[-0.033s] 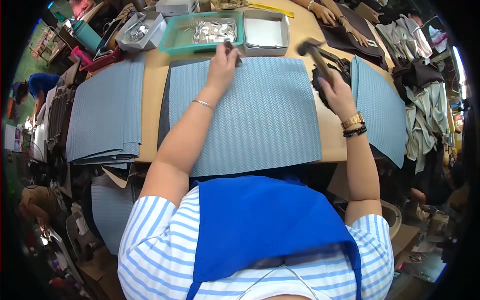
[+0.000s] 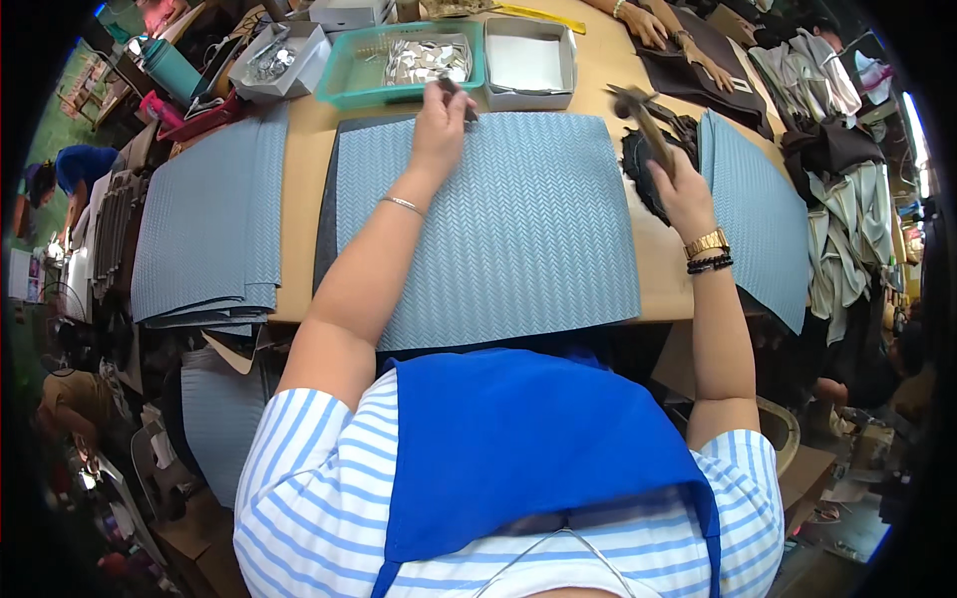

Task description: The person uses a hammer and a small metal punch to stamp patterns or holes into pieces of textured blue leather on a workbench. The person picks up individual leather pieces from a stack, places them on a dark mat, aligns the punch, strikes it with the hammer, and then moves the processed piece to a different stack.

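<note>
My left hand (image 2: 439, 130) is closed on a small dark tool (image 2: 467, 107) at the top edge of a light blue herringbone-textured sheet (image 2: 498, 229), which lies over a dark board (image 2: 326, 259). To the right, my right hand (image 2: 681, 194) grips the handle of a hammer (image 2: 650, 130), its blurred head raised near the sheet's upper right corner. Beyond the sheet stand a teal tray (image 2: 339, 90) with many small pale pieces (image 2: 424, 60) and a grey box with white contents (image 2: 528, 60).
Blue sheet stacks (image 2: 204, 219) (image 2: 758, 229) lie on both sides of the wooden table (image 2: 299, 239). Dark scraps (image 2: 648, 169) sit right of the centre sheet. A co-worker's hands (image 2: 653, 30) rest on dark material at upper right. Another person (image 2: 75, 169) bends at far left.
My right hand and the hammer have shifted slightly down and to the right. My left hand has moved very slightly left and up.
</note>
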Available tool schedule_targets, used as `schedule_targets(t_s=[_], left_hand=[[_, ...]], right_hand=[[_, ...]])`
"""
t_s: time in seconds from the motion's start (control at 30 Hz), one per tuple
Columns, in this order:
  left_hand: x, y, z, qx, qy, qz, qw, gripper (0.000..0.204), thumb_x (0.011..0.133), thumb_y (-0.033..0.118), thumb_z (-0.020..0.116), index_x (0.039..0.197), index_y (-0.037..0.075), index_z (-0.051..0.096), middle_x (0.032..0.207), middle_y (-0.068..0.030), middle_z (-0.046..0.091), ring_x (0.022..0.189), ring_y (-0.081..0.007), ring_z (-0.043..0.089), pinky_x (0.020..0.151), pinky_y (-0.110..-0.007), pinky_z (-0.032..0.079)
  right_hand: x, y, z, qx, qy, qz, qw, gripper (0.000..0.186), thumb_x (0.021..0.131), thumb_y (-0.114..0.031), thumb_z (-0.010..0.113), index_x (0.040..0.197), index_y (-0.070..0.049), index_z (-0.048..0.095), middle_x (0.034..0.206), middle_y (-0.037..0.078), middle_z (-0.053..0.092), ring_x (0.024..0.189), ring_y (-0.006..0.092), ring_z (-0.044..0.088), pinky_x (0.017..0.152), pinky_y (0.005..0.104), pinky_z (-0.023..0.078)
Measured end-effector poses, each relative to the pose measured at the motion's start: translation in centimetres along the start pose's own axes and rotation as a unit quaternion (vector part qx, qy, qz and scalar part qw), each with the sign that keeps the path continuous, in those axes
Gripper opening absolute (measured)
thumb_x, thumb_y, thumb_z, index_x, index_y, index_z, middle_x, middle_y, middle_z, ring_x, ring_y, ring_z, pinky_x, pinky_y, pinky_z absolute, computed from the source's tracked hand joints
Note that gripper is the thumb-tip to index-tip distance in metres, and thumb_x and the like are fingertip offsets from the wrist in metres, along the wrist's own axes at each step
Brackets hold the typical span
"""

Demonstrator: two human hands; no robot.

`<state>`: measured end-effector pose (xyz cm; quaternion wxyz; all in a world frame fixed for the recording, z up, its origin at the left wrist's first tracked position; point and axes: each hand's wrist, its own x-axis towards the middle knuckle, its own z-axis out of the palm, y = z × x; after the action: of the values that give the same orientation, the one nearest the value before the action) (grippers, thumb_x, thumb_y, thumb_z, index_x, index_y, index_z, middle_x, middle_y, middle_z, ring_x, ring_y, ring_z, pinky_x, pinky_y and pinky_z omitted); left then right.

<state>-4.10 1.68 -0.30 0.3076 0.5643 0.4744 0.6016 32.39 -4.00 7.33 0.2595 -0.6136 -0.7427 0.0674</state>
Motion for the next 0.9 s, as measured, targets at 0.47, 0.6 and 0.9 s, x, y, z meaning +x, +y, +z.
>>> schedule_targets(t_s=[0.47, 0.6, 0.9], left_hand=[[-1.4, 1.2, -30.1, 0.449, 0.086, -0.117, 0.882, 0.064, 0.091, 0.047, 0.070, 0.128, -0.005, 0.063, 0.128, -0.0230, 0.066, 0.120, -0.0301, 0.063, 0.102, -0.038, 0.046], [-7.4, 3.1, -37.4, 0.639, 0.036, -0.228, 0.733, 0.085, 0.082, 0.063, 0.072, 0.131, -0.006, 0.060, 0.129, -0.0290, 0.062, 0.123, -0.0409, 0.060, 0.104, -0.044, 0.045], [-9.2, 2.4, -37.0, 0.591, 0.065, -0.177, 0.784, 0.065, 0.092, 0.047, 0.070, 0.125, -0.008, 0.062, 0.112, -0.0243, 0.068, 0.105, -0.0321, 0.065, 0.095, -0.039, 0.049]], right_hand=[[-6.0, -3.4, -2.4, 0.156, 0.108, -0.044, 0.981, 0.051, 0.091, -0.010, 0.068, 0.140, -0.011, 0.052, 0.129, 0.018, 0.063, 0.109, 0.0301, 0.065, 0.089, 0.0392, 0.051], [-3.4, 9.7, -13.9, -0.033, 0.122, 0.164, 0.978, 0.052, 0.094, -0.025, 0.067, 0.142, -0.014, 0.051, 0.137, 0.019, 0.059, 0.124, 0.0334, 0.060, 0.100, 0.0436, 0.049], [-9.0, 24.2, -10.1, -0.202, -0.059, 0.332, 0.920, 0.100, 0.081, -0.084, 0.049, 0.159, -0.026, 0.029, 0.167, 0.012, 0.020, 0.154, 0.0352, 0.014, 0.115, 0.0718, 0.009]])
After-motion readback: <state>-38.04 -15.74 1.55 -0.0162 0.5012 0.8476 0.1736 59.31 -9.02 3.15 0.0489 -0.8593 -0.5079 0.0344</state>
